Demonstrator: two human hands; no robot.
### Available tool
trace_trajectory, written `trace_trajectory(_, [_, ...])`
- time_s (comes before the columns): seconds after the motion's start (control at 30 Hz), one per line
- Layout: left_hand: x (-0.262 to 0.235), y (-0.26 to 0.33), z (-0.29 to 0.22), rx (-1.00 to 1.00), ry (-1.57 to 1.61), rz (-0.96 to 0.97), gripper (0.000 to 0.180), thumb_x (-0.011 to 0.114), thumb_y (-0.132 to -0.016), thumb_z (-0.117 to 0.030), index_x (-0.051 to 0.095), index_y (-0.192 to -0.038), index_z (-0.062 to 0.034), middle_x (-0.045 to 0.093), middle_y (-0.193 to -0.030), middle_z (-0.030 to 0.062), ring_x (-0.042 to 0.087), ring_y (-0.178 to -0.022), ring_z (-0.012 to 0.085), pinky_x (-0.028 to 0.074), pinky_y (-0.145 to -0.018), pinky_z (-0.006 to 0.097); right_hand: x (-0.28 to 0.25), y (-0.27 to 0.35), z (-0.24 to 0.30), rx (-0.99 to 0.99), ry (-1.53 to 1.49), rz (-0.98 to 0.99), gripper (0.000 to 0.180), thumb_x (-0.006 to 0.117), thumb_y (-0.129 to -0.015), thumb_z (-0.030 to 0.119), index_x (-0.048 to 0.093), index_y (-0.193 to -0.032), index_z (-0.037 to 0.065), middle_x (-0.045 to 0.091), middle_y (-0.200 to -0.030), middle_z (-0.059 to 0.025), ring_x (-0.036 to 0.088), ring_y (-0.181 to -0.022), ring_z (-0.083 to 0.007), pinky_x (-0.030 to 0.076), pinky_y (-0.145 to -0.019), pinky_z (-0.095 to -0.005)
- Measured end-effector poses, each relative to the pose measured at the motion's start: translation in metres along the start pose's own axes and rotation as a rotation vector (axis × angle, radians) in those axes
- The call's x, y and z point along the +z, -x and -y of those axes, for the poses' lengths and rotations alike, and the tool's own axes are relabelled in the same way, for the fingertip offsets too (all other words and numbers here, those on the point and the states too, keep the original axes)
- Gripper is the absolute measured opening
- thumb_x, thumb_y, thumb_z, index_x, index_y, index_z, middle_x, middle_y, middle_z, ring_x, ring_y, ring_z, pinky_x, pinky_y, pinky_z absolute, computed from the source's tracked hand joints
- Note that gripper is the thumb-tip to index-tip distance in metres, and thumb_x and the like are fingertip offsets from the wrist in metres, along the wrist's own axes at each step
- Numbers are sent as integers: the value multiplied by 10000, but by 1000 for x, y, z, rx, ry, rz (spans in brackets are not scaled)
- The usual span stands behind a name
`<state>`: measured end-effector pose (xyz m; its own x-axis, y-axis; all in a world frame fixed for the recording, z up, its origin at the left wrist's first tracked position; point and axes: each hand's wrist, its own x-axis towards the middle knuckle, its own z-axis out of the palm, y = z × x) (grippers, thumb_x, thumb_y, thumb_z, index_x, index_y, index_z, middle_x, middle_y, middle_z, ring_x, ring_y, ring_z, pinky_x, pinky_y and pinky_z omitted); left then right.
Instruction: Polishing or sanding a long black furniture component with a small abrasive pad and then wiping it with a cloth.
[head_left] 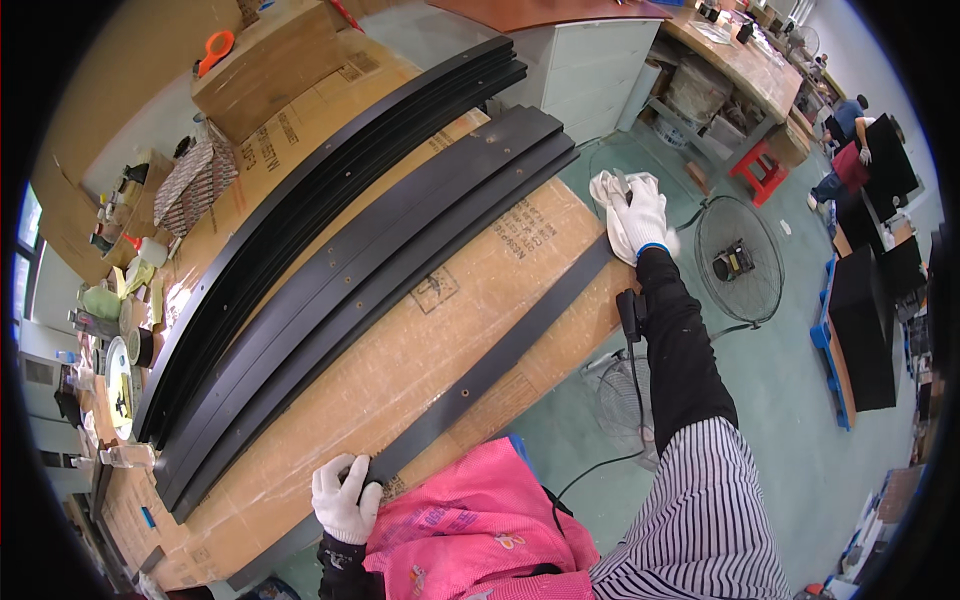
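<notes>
A long flat dark strip [464, 392] with small holes lies slantwise across the cardboard-covered table [430, 345]. At its far right end my right hand [640, 218], in a white glove, is closed on a white cloth [608, 190] pressed against the strip. Nearer my body, my left hand [345, 497], also gloved in white, has its fingers curled over the strip's edge. Beyond the strip lies a stack of dark panels [370, 270] with screw holes. Behind that stack sits another set of black curved-looking profiles [310, 190]. The strip's underside is hidden.
A cardboard box [262, 85] with an orange tape roll [215, 52] stands at the far left. Bottles and a white dish [119, 388] crowd the left edge. A round floor fan [738, 262] stands beyond my right arm, near a red stool [762, 172]. Other people work at far right.
</notes>
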<state>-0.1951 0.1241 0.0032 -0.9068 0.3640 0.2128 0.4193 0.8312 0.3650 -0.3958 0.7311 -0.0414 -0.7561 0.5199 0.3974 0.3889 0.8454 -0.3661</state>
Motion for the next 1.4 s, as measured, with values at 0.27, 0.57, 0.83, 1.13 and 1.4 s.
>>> trace_trajectory(0.27, [4, -1, -1, -63, 50, 51, 542, 847, -665, -153, 742, -1186, -47, 652, -1132, 158, 630, -1042, 373, 541, -895, 466, -11, 67, 27, -144, -259, 50, 418, 740, -908, 264, 648, -1253, 47, 638, -1300, -215, 515, -1331, -476, 387, -1182, -524])
trace_trajectory(0.57, [7, -2, 1, -18, 52, 11, 547, 838, -681, -148, 730, -1198, -8, 642, -1134, 179, 622, -1037, 383, 536, -893, 478, -57, 278, 220, -593, -597, 308, 365, 766, -770, 176, 683, -1110, 72, 647, -1260, -176, 587, -1255, -398, 408, -1153, -560])
trace_trajectory(0.83, [-7, 28, 20, 100, -201, 21, 917, 876, -641, -598, 636, -1320, -30, 624, -1140, 197, 601, -1007, 423, 505, -891, 535, -60, 292, 217, -799, -776, 444, 183, 710, -842, 168, 717, -1013, 105, 687, -1015, -146, 659, -990, -354, 521, -890, -466])
trace_trajectory(1.13, [-3, 66, 29, 63, -171, -162, 724, 953, -622, -339, 700, -1247, -74, 656, -1048, 113, 632, -928, 347, 532, -826, 469, -56, 207, 151, -258, -306, 146, 217, 729, -869, 164, 676, -1053, 62, 665, -1065, -178, 609, -1070, -394, 472, -952, -525])
trace_trajectory(1.4, [2, 69, 37, -8, -194, -173, 512, 916, -668, -281, 701, -1088, -82, 638, -1013, 108, 641, -934, 336, 536, -803, 446, -58, 425, 282, -1015, -724, 459, 271, 623, -854, 164, 697, -1096, 68, 663, -1342, -187, 543, -1395, -385, 334, -1257, -489])
